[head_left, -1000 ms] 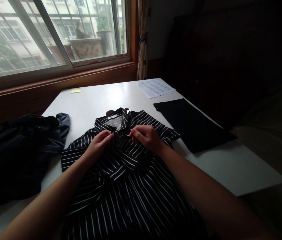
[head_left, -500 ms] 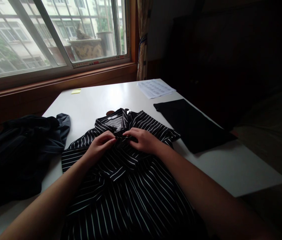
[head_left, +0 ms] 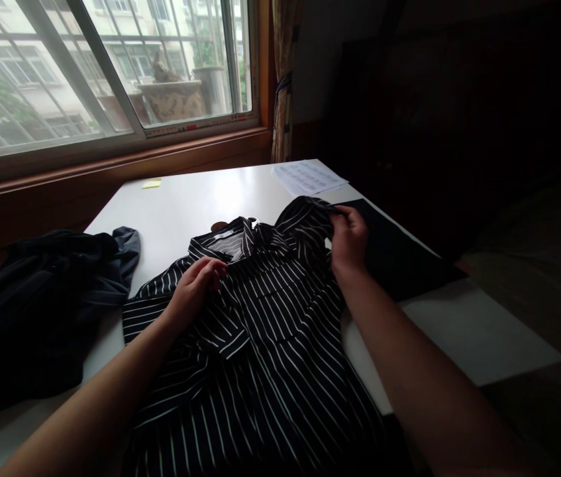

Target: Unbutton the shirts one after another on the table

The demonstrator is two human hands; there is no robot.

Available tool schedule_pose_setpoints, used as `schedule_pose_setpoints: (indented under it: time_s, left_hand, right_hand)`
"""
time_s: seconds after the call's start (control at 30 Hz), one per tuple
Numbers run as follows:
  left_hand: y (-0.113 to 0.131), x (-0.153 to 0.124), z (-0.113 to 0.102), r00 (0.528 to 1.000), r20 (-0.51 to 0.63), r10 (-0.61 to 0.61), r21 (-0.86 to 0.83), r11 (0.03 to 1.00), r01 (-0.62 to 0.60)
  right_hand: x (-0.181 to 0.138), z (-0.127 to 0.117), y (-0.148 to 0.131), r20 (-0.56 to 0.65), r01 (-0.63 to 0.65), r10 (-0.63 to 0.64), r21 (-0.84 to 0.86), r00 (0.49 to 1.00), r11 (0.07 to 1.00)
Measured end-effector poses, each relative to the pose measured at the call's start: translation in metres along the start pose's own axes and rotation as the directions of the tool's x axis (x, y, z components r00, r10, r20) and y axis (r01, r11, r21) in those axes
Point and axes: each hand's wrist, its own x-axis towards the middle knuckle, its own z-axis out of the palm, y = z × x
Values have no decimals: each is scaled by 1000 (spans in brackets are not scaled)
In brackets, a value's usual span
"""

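Observation:
A black shirt with white stripes (head_left: 280, 311) lies spread on the white table, its collar (head_left: 220, 238) toward the window. One sleeve is folded over the front, its cuff near the middle. My left hand (head_left: 198, 281) is closed on the shirt front just below the collar, fingertips pinched at the fabric. Out to the right, my right hand (head_left: 350, 238) grips the end of the other sleeve (head_left: 310, 218) and holds it raised, the cloth bunched and arching. A small brown round thing (head_left: 219, 226) shows behind the collar, partly hidden.
Dark clothing (head_left: 46, 305) lies in a heap on the left. A flat black cloth (head_left: 399, 258) rests on the right, partly behind my right hand. Printed papers (head_left: 307, 177) and a yellow note (head_left: 152, 183) lie on the far side of the white table (head_left: 185, 199), below a window.
My right hand has moved from the shirt's middle to the right and lifted the sleeve, which lay flat before. My left hand has stayed near the collar, shifting only slightly.

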Motion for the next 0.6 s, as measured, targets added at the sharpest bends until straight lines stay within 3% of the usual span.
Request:
schedule_pose_setpoints:
  time_s: [0.13, 0.27, 0.37, 0.47, 0.53, 0.6]
  left_hand:
    - [-1, 2, -5, 995, -96, 23, 109, 994, -13]
    - [-2, 4, -7, 994, -100, 31, 297, 955, 0]
    - [-3, 4, -5, 997, -36, 63, 451, 892, -40]
    - [-3, 3, -3, 994, 64, 85, 529, 842, -107]
    - [-4, 2, -2, 988, 121, 98, 552, 820, -149]
    - [-6, 2, -2, 981, 157, 113, 564, 805, -183]
  right_hand:
    - [25, -14, 27, -298, -53, 29, -76, 954, 996]
    - [22, -14, 22, -317, -73, 38, -101, 948, 992]
    - [5, -6, 4, -205, 26, -52, -127, 977, 992]
    - [-13, 3, -14, 3, 149, -150, -145, 989, 978]
    - [-24, 8, -24, 202, 245, -219, -115, 955, 963]
    - [-35, 12, -30, 413, 325, -281, -38, 866, 945]
